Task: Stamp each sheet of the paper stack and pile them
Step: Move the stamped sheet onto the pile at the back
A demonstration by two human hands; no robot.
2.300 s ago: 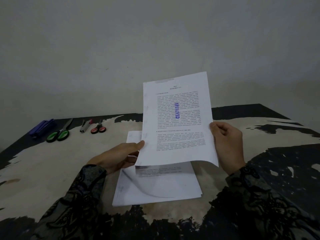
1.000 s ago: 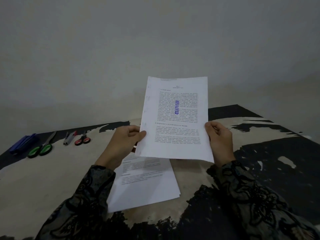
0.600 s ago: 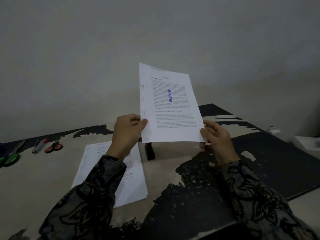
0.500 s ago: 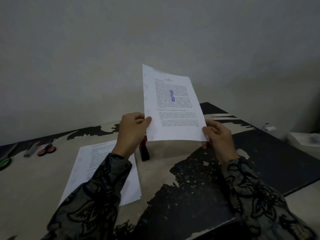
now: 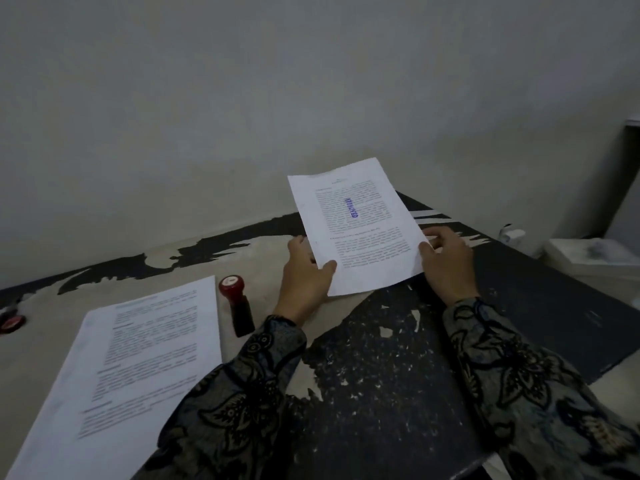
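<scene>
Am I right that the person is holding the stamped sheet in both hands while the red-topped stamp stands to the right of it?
Not quite: in the head view the stamp stands left of the stamped sheet, between it and the paper stack. The left hand and right hand do hold the sheet.

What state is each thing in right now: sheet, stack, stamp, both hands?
Stamped sheet: held above the table, blue stamp mark showing.
Paper stack: flat on the table, top sheet unstamped.
Stamp: on the table, untouched.
Left hand: pinching sheet's left edge.
Right hand: gripping sheet's right edge.
</scene>
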